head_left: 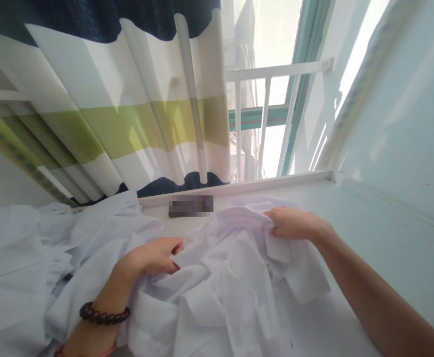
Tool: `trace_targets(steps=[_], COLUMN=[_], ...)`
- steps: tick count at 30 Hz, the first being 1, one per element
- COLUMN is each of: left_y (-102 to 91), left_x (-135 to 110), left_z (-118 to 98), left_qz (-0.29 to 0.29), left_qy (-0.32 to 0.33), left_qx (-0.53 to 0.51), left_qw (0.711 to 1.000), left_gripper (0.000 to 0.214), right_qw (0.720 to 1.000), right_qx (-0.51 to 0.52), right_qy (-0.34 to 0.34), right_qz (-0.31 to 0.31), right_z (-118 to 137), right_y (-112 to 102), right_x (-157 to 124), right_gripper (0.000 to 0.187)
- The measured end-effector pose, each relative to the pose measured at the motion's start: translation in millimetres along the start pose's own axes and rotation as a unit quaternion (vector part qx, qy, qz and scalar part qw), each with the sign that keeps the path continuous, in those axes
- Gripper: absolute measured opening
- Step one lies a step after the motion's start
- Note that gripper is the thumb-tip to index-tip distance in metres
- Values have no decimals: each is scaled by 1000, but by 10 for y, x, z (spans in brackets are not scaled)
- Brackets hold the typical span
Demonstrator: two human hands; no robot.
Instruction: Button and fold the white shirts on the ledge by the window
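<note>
A crumpled white garment lies in loose folds in front of me, its exact kind hard to make out. My left hand has its fingers curled on the cloth at the garment's left side, with thumb and forefinger close together. On the other side my right hand pinches the upper right edge, lifting a gathered fold between the thumb and fingers. The fingertips of both hands are partly hidden by the fabric. A second heap of white garments rests to the left, beside my left forearm.
Beyond the garment a dark, blurred-out object lies on the white surface near its raised rim. A striped curtain hangs at the back left. White window bars stand at the back, and a pale wall rises on the right.
</note>
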State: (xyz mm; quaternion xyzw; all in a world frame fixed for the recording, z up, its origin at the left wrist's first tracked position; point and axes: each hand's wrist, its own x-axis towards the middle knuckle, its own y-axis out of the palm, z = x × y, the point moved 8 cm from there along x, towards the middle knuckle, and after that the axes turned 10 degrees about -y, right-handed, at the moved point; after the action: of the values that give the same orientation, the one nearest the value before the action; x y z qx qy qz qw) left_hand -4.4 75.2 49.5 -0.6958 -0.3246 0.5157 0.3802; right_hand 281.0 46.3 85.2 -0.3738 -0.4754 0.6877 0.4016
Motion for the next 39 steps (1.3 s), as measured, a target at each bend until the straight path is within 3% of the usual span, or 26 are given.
trace_targets(steps=[4, 8, 12, 13, 15, 17, 19, 23, 27, 30, 39], left_y=[58, 38, -14, -38, -88, -149, -191, -265, -353, -364, -458], left_x=[-37, -58, -44, 8, 162, 302, 392, 465, 500, 607, 972], left_z=[-92, -131, -61, 2, 178, 337, 431, 624, 926, 1061, 1145], left_qz=[34, 56, 101, 78, -21, -150, -248, -336, -385, -398, -374], left_qy=[-7, 20, 73, 69, 31, -17, -40, -46, -58, -52, 0], left_qx=[-38, -120, -306, -330, -319, -266, -234, -239, -265, -273, -267], left_qw=[999, 991, 944, 938, 947, 952, 939, 910, 882, 874, 888], left_gripper=[30, 32, 47, 51, 55, 47, 37, 28, 24, 33, 76], right_qw=[997, 994, 992, 992, 993, 993, 994, 993, 990, 986, 981], right_qx=[48, 64, 52, 51, 49, 47, 53, 44, -2, -23, -52], right_qy=[28, 51, 69, 71, 72, 73, 73, 104, 141, 168, 187], right_qz=[53, 72, 88, 88, 85, 76, 62, 29, 13, 8, 11], right_z=[-312, -447, -487, -496, -521, -556, -595, -705, -787, -819, -852], right_y=[38, 110, 258, 287, 327, 345, 348, 334, 359, 409, 489], right_x=[-43, -29, 63, 89, 137, 173, 200, 239, 284, 315, 372], right_gripper=[34, 38, 38, 38, 38, 36, 33, 31, 37, 40, 40])
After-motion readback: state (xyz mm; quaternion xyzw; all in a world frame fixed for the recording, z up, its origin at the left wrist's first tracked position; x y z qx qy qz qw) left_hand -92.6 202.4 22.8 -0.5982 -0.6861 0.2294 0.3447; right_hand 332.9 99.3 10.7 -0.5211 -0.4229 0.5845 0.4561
